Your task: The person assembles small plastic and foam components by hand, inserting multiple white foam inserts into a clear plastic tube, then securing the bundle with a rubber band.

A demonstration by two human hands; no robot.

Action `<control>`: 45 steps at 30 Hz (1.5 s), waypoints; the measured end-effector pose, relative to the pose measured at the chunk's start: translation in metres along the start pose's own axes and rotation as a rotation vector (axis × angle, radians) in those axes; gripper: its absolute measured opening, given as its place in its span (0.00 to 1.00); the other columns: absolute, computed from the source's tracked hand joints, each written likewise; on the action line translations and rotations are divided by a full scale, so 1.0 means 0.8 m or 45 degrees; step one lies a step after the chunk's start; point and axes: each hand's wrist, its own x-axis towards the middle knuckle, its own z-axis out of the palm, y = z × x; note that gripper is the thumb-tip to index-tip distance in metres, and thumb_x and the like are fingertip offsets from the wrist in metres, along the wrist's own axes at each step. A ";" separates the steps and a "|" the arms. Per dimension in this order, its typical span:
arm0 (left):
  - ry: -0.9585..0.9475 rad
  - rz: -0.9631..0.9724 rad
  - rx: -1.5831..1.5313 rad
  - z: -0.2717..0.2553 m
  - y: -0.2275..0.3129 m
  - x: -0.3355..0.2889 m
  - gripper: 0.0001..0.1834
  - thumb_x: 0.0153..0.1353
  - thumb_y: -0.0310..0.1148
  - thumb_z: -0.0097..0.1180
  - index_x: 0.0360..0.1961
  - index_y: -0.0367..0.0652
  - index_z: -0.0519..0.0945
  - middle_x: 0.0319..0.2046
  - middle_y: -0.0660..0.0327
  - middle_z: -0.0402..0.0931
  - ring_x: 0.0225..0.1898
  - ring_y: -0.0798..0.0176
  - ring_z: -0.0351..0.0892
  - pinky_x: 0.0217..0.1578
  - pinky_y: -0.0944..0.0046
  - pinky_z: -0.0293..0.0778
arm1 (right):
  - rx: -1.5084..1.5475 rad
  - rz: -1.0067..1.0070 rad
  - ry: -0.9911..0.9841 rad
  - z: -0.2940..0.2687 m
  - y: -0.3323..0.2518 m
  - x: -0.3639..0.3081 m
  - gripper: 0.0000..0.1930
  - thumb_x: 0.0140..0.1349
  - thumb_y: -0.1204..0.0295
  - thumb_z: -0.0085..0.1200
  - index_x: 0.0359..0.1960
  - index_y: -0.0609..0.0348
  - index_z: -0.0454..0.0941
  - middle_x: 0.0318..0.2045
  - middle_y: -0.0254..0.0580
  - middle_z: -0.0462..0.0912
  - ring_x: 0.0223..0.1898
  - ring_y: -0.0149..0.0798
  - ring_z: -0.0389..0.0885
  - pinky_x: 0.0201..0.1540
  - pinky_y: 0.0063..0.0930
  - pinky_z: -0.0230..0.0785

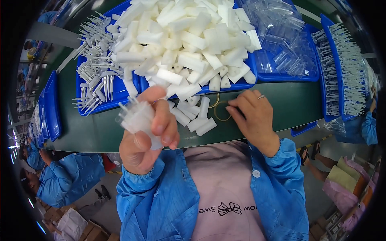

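My left hand [155, 128], raised above the table's near edge, is wrapped round a bundle of clear and whitish plastic tubes [138, 116]. Their ends point up and to the left, and the fingers hide part of them. On the green table, my right hand [255, 118], with a ring on one finger, has its thumb and index finger drawn together at the edge of a yellowish rubber band [215, 115]. Between the hands lie several loose white foam pieces [197, 120], close to a second rubber band [217, 99].
A big heap of white foam pieces [181, 44] fills a blue tray. To its left, a blue tray [114, 102] holds thin white stick parts; to its right, another [281, 75] holds clear plastic pieces. Blue racks [335, 72] of upright thin parts stand far right. Other people [72, 172] sit nearby.
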 end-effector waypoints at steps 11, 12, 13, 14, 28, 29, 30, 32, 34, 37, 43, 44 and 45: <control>-0.083 0.078 1.368 0.026 -0.042 -0.006 0.34 0.41 0.24 0.71 0.52 0.40 0.71 0.27 0.64 0.77 0.28 0.72 0.75 0.33 0.74 0.71 | 0.683 0.329 0.108 -0.018 -0.017 -0.001 0.04 0.53 0.81 0.53 0.29 0.59 0.72 0.27 0.39 0.74 0.28 0.42 0.71 0.33 0.31 0.62; -0.082 0.079 1.370 0.032 -0.051 -0.003 0.34 0.41 0.24 0.71 0.52 0.40 0.71 0.27 0.64 0.77 0.28 0.72 0.75 0.33 0.74 0.71 | 0.782 0.361 0.121 -0.024 -0.024 -0.002 0.04 0.54 0.82 0.52 0.30 0.60 0.72 0.27 0.40 0.75 0.27 0.41 0.72 0.32 0.30 0.62; -0.099 0.023 1.304 0.035 -0.060 0.000 0.36 0.42 0.25 0.71 0.55 0.40 0.70 0.27 0.64 0.77 0.29 0.71 0.75 0.34 0.73 0.71 | 0.784 0.358 0.120 -0.029 -0.032 -0.001 0.04 0.54 0.82 0.52 0.30 0.60 0.72 0.27 0.40 0.75 0.27 0.41 0.72 0.32 0.30 0.62; -0.117 -0.032 1.236 0.036 -0.068 0.004 0.38 0.42 0.26 0.71 0.57 0.40 0.68 0.28 0.65 0.77 0.30 0.71 0.75 0.35 0.72 0.71 | 0.798 0.295 0.110 -0.034 -0.039 0.000 0.04 0.54 0.81 0.53 0.30 0.60 0.73 0.26 0.41 0.74 0.27 0.41 0.72 0.32 0.30 0.62; -0.506 0.262 1.882 0.036 -0.074 0.014 0.19 0.41 0.28 0.60 0.37 0.45 0.71 0.27 0.59 0.75 0.29 0.50 0.76 0.24 0.54 0.69 | 1.309 0.344 -0.207 -0.069 -0.052 0.007 0.24 0.60 0.72 0.48 0.59 0.63 0.63 0.30 0.44 0.80 0.14 0.23 0.64 0.18 0.13 0.57; -0.556 0.418 1.904 0.035 -0.073 0.020 0.19 0.41 0.28 0.60 0.37 0.46 0.71 0.26 0.59 0.75 0.28 0.50 0.76 0.24 0.54 0.69 | 0.871 0.056 -0.201 -0.063 -0.066 -0.009 0.20 0.58 0.73 0.50 0.54 0.58 0.70 0.35 0.44 0.80 0.19 0.23 0.69 0.19 0.15 0.58; -0.443 -0.047 1.870 0.048 -0.062 0.029 0.16 0.43 0.30 0.62 0.34 0.46 0.73 0.24 0.58 0.74 0.28 0.50 0.76 0.24 0.56 0.69 | 0.414 -0.218 -0.184 -0.061 -0.081 -0.021 0.17 0.56 0.75 0.52 0.49 0.53 0.76 0.40 0.44 0.80 0.23 0.24 0.73 0.21 0.17 0.58; -0.443 -0.046 1.628 0.048 -0.064 0.037 0.15 0.43 0.31 0.63 0.33 0.46 0.73 0.23 0.58 0.74 0.28 0.50 0.76 0.25 0.58 0.70 | 0.196 -0.421 -0.036 -0.062 -0.110 -0.015 0.17 0.53 0.76 0.52 0.47 0.54 0.77 0.36 0.42 0.81 0.18 0.24 0.68 0.19 0.17 0.56; -0.438 -0.071 1.329 0.048 -0.059 0.038 0.16 0.43 0.29 0.67 0.32 0.44 0.73 0.23 0.60 0.74 0.28 0.59 0.78 0.28 0.67 0.71 | -0.029 -0.629 0.114 -0.074 -0.120 -0.011 0.17 0.50 0.77 0.52 0.44 0.55 0.79 0.33 0.40 0.82 0.13 0.24 0.63 0.18 0.18 0.53; -0.436 -0.181 0.768 0.031 -0.051 0.018 0.17 0.40 0.25 0.69 0.30 0.42 0.73 0.24 0.63 0.74 0.27 0.68 0.76 0.30 0.71 0.69 | 0.151 -0.703 0.042 -0.090 -0.105 -0.018 0.18 0.46 0.78 0.56 0.42 0.53 0.79 0.34 0.39 0.82 0.13 0.27 0.64 0.19 0.21 0.55; -0.415 -0.263 0.055 0.021 -0.055 0.016 0.18 0.47 0.31 0.66 0.32 0.41 0.68 0.22 0.61 0.71 0.24 0.69 0.72 0.25 0.71 0.68 | 0.115 -0.083 -0.133 -0.073 -0.048 -0.032 0.10 0.41 0.73 0.61 0.27 0.57 0.76 0.23 0.37 0.74 0.29 0.40 0.74 0.27 0.33 0.66; -0.395 -0.336 -0.170 0.023 -0.060 0.017 0.17 0.51 0.39 0.60 0.31 0.40 0.68 0.21 0.60 0.71 0.22 0.67 0.71 0.23 0.70 0.68 | 0.320 -0.220 -0.160 -0.072 -0.050 -0.038 0.10 0.39 0.73 0.63 0.24 0.57 0.76 0.23 0.37 0.74 0.30 0.43 0.76 0.31 0.35 0.68; -0.373 -0.407 -0.395 0.022 -0.064 0.016 0.20 0.55 0.48 0.54 0.31 0.40 0.68 0.19 0.58 0.71 0.20 0.66 0.70 0.20 0.69 0.67 | 0.526 -0.357 -0.187 -0.072 -0.052 -0.043 0.10 0.37 0.72 0.65 0.20 0.57 0.75 0.22 0.37 0.73 0.32 0.45 0.77 0.35 0.36 0.70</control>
